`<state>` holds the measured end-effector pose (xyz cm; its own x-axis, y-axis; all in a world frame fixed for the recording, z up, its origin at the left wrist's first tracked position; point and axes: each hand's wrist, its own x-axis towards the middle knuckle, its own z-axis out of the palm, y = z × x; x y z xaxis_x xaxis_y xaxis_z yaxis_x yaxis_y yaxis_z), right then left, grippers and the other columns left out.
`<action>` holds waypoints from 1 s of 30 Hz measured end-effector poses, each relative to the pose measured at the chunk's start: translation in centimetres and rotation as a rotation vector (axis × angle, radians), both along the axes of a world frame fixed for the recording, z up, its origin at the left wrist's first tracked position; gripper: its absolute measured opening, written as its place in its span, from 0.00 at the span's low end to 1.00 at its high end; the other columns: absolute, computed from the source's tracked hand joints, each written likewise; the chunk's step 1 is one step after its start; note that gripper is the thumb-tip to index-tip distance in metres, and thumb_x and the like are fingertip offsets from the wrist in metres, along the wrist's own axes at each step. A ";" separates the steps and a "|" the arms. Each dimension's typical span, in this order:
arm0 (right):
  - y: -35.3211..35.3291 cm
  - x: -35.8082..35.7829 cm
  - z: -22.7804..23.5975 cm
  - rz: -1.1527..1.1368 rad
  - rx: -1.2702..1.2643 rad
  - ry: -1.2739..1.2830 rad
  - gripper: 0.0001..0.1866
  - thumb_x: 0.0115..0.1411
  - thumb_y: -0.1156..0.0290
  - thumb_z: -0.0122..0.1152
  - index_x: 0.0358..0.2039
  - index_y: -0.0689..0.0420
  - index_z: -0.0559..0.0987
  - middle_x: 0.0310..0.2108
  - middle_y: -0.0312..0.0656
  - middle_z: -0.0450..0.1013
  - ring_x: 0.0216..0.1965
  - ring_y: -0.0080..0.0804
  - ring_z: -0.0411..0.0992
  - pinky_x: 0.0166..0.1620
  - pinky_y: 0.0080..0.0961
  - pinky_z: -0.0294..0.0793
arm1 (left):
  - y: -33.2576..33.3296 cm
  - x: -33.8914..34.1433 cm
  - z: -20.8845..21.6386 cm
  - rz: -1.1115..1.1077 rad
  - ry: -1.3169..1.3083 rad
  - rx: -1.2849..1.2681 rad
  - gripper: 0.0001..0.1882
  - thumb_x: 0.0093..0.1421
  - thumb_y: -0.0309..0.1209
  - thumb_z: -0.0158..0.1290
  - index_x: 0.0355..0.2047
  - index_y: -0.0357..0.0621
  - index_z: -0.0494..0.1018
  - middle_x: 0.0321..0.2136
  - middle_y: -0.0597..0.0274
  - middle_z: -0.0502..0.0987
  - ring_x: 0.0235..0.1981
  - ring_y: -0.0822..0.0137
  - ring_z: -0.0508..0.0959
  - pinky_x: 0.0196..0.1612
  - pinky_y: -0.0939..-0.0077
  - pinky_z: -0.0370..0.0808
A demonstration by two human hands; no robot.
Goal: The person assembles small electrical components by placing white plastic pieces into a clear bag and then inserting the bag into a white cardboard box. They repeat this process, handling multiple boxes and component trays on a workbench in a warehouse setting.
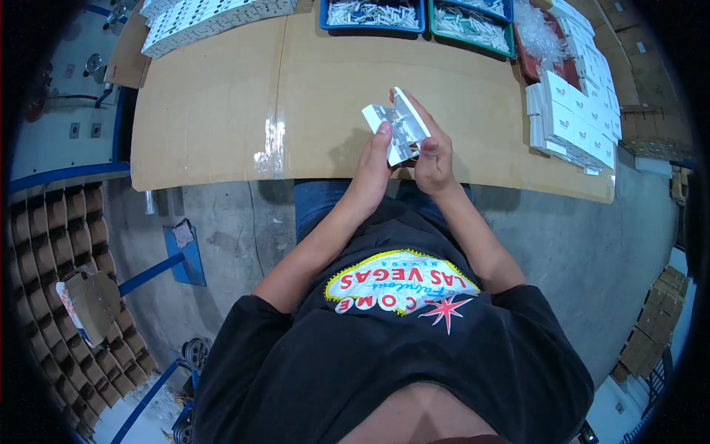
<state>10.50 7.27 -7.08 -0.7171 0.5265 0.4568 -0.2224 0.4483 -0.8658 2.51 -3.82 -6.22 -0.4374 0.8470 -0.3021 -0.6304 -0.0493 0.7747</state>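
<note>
Between my two hands, above the near part of the cardboard-covered table, is a small white box (403,127), partly unfolded, with a shiny silvery inner face showing. My left hand (375,159) grips its lower left side, the thumb pressed on the front. On the other side my right hand (435,152) closes round the right edge, with fingers behind the box and the thumb near its lower corner. The fingers behind the box are mostly hidden, and I cannot make out what, if anything, is inside it.
Brown cardboard (214,111) covers the table. At the far edge stand a blue bin (376,31) and a green bin (473,46) of small white pieces. Stacked white boxes (573,122) fill the right side, beside a red tray (529,63) with clear plastic. More white boxes (214,26) lie far left.
</note>
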 end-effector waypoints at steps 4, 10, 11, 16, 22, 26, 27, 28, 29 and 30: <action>1.0 -0.9 -0.4 -0.123 -0.839 0.128 0.49 0.72 0.32 0.24 0.64 0.70 0.67 0.58 0.58 0.73 0.57 0.47 0.75 0.58 0.40 0.77 | -0.2 -0.6 0.7 -0.008 -0.104 -0.022 0.27 0.72 0.50 0.45 0.61 0.44 0.65 0.52 0.58 0.77 0.54 0.67 0.77 0.59 0.62 0.74; 6.2 1.5 -4.7 -0.244 -0.824 -0.233 0.18 0.63 0.73 0.57 0.53 0.64 0.74 0.46 0.48 0.79 0.47 0.37 0.80 0.50 0.33 0.79 | -0.3 -3.8 -4.9 0.143 0.023 0.053 0.36 0.62 0.33 0.64 0.66 0.42 0.61 0.52 0.60 0.73 0.53 0.68 0.74 0.57 0.67 0.73; 6.5 1.8 -4.9 -0.271 -0.688 -0.350 0.19 0.60 0.77 0.59 0.53 0.63 0.74 0.45 0.47 0.79 0.46 0.35 0.79 0.49 0.32 0.79 | -0.4 -4.5 -5.2 0.144 0.238 0.006 0.37 0.61 0.32 0.65 0.66 0.42 0.60 0.53 0.58 0.73 0.53 0.68 0.74 0.58 0.67 0.72; 7.8 1.8 -4.4 -0.243 -0.380 -0.436 0.20 0.54 0.79 0.59 0.50 0.61 0.75 0.42 0.45 0.78 0.44 0.32 0.78 0.48 0.29 0.77 | -1.1 -6.7 -6.1 0.125 0.495 0.016 0.45 0.55 0.28 0.69 0.68 0.38 0.56 0.56 0.53 0.70 0.58 0.61 0.73 0.62 0.63 0.71; 10.5 0.5 -2.6 0.177 -0.102 -0.660 0.24 0.52 0.80 0.58 0.52 0.54 0.78 0.49 0.44 0.74 0.50 0.35 0.75 0.53 0.31 0.74 | -2.7 -9.5 -7.6 0.028 1.200 -0.250 0.51 0.47 0.37 0.74 0.67 0.33 0.60 0.59 0.50 0.68 0.61 0.53 0.70 0.63 0.56 0.67; 10.7 -0.3 -3.7 0.021 0.290 -0.594 0.25 0.52 0.77 0.63 0.54 0.51 0.79 0.57 0.46 0.71 0.59 0.45 0.69 0.60 0.39 0.69 | -3.2 -10.2 -7.7 -0.005 1.514 -0.380 0.54 0.46 0.44 0.73 0.68 0.33 0.60 0.61 0.50 0.67 0.64 0.50 0.65 0.65 0.55 0.58; 10.1 -0.4 -3.6 -0.093 0.391 -0.551 0.25 0.52 0.75 0.65 0.53 0.50 0.80 0.58 0.46 0.71 0.61 0.47 0.67 0.63 0.42 0.67 | -3.3 -10.3 -7.9 0.003 1.511 -0.370 0.55 0.46 0.45 0.72 0.68 0.33 0.60 0.62 0.50 0.67 0.65 0.49 0.64 0.65 0.54 0.56; 9.4 -0.1 -3.3 -0.101 0.390 -0.616 0.24 0.52 0.73 0.67 0.52 0.50 0.81 0.59 0.45 0.70 0.62 0.47 0.66 0.64 0.43 0.65 | -3.4 -10.4 -8.0 0.005 1.513 -0.377 0.54 0.46 0.45 0.72 0.69 0.34 0.60 0.62 0.50 0.67 0.65 0.51 0.64 0.66 0.53 0.56; 8.5 0.4 -2.3 -0.109 0.390 -0.683 0.23 0.52 0.72 0.69 0.52 0.51 0.81 0.60 0.44 0.70 0.63 0.47 0.65 0.64 0.44 0.64 | -3.3 -10.2 -8.2 0.008 1.512 -0.383 0.54 0.47 0.45 0.72 0.69 0.34 0.60 0.62 0.50 0.67 0.65 0.52 0.65 0.66 0.52 0.56; 7.8 0.9 -1.7 -0.119 0.391 -0.751 0.22 0.52 0.70 0.71 0.51 0.51 0.82 0.60 0.43 0.70 0.64 0.47 0.65 0.65 0.44 0.63 | -3.2 -10.1 -8.2 0.010 1.511 -0.386 0.53 0.47 0.45 0.71 0.69 0.35 0.60 0.62 0.49 0.67 0.65 0.53 0.65 0.66 0.50 0.55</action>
